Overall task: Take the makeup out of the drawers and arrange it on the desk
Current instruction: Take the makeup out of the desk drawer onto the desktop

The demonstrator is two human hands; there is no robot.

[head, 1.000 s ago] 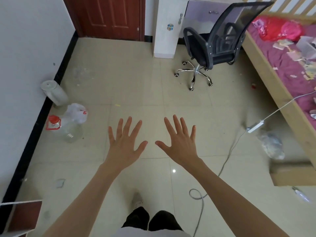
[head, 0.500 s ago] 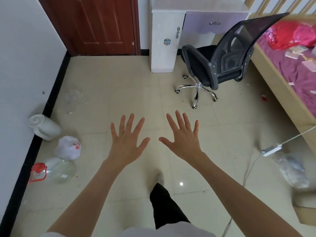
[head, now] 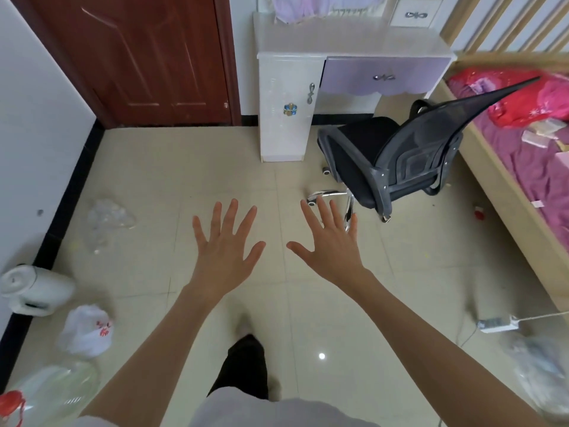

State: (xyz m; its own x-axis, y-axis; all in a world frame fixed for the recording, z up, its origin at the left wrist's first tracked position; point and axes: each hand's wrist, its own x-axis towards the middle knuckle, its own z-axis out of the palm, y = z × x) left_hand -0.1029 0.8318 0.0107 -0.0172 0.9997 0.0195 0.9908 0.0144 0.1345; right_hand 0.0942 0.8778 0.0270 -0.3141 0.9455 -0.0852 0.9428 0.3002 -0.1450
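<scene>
Left hand [head: 226, 251] and right hand [head: 331, 246]: you hold both out in front of you, palms down, fingers straight and spread, grasping nothing, above the tiled floor [head: 184, 167]. Thumbs point at each other, not touching.

Obstruction: a black mesh office chair [head: 397, 167] stands between you and the white worktop [head: 345, 41], just right of the cabinet side, backrest tilted toward the bed. Its chrome base shows just beyond your right fingertips.

Worktop: it sits against the far wall, beside the dark red door [head: 138, 57]. A lilac drawer [head: 381, 77] under its right part is closed, with a metal handle. The white cabinet door [head: 288, 106] on the left is also closed and carries a blue flower ornament. A second small drawer front [head: 415, 13] sits at the back right corner. No makeup can be seen; drawer contents are hidden. Pale fabric hangs at the back edge.

Along the left wall: a white appliance [head: 37, 291], a white plastic bag [head: 87, 332] with red print, a clear jug [head: 52, 392] with a red cap, and crumpled clear plastic [head: 107, 220] farther on.

Right side: a wooden-framed bed [head: 508, 192] with a purple sheet, red and pink bundles and scattered small papers. A white power strip [head: 498, 323] with cable lies on the floor near it, clear plastic beside it.

Your dark trouser leg [head: 246, 365] and one foot show below your arms.
</scene>
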